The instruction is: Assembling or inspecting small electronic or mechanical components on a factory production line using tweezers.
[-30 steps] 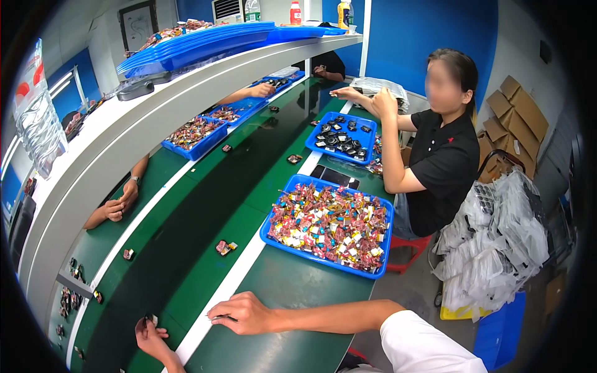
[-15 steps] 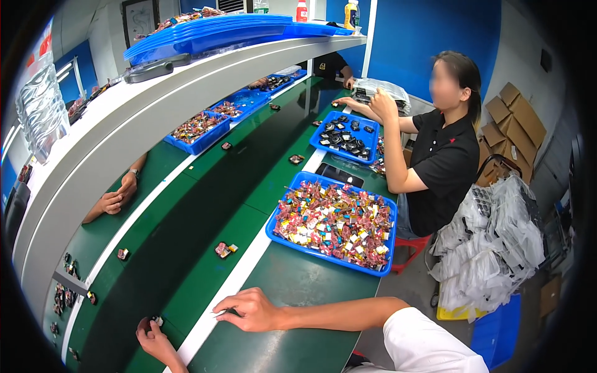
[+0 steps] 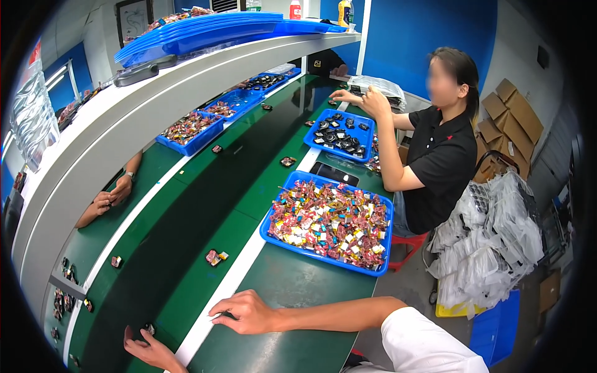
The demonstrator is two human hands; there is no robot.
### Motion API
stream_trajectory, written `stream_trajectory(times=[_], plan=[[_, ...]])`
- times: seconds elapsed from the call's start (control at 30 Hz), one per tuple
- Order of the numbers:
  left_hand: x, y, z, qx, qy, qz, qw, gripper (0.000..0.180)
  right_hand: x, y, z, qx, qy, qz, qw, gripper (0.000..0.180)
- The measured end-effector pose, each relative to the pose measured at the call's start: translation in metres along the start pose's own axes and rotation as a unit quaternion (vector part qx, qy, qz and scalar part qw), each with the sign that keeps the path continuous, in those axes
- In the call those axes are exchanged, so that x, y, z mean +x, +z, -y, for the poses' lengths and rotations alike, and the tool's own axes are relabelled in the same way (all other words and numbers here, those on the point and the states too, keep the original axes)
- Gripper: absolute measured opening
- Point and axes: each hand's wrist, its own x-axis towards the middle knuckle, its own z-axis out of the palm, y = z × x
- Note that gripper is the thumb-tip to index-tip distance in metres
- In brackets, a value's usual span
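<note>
My right hand [image 3: 245, 311] rests on the white strip at the near edge of the green conveyor belt [image 3: 186, 248], fingers bent and spread, with nothing visibly held. My left hand [image 3: 149, 351] lies low on the belt, its fingertips touching a small dark part [image 3: 149, 328]. Another small red and dark part [image 3: 214, 256] sits alone on the belt ahead of my right hand. A blue tray [image 3: 323, 257] heaped with small colourful parts stands on the green table beyond my right forearm.
A seated person in a black shirt [image 3: 441, 161] works over a second blue tray [image 3: 367, 133] of dark parts. A dark phone [image 3: 334, 174] lies between the trays. Another person's hands [image 3: 109, 200] rest across the belt. A white shelf [image 3: 155, 93] overhangs it. Bagged parts [image 3: 491, 248] pile up on the right.
My hands stay almost in place, the left one sliding slightly nearer. The lone part on the belt has drifted a little toward me. The view has tilted slightly.
</note>
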Motion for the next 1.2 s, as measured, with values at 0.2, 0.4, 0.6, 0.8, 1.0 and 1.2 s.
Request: stream_trajectory(times=[0.2,0.4,0.6,0.8,1.0,1.2], plan=[[0.001,-0.005,-0.023,-0.079,0.027,0.003,0.997,0.028,0.003,-0.001,0.001,0.004,-0.005,-0.002,1.0,0.013],[-0.001,-0.009,-0.041,-0.084,0.002,0.015,0.996,0.025,0.005,0.002,-0.003,0.005,-0.034,-0.035,0.999,0.016],[-0.003,-0.017,-0.044,-0.087,0.061,0.062,0.992,0.023,0.003,-0.003,0.006,0.004,0.026,0.016,1.0,0.014],[-0.008,-0.014,-0.045,-0.097,0.073,0.033,0.992,0.028,0.0,0.0,0.004,-0.002,0.018,0.002,1.0,0.013],[-0.012,-0.011,-0.043,-0.094,0.179,0.059,0.978,0.05,0.001,0.001,0.004,-0.001,0.009,-0.006,1.0,0.014],[-0.012,-0.013,-0.053,-0.121,0.198,0.1,0.968,0.048,-0.005,0.005,0.0,-0.022,-0.07,-0.012,0.997,0.012]])
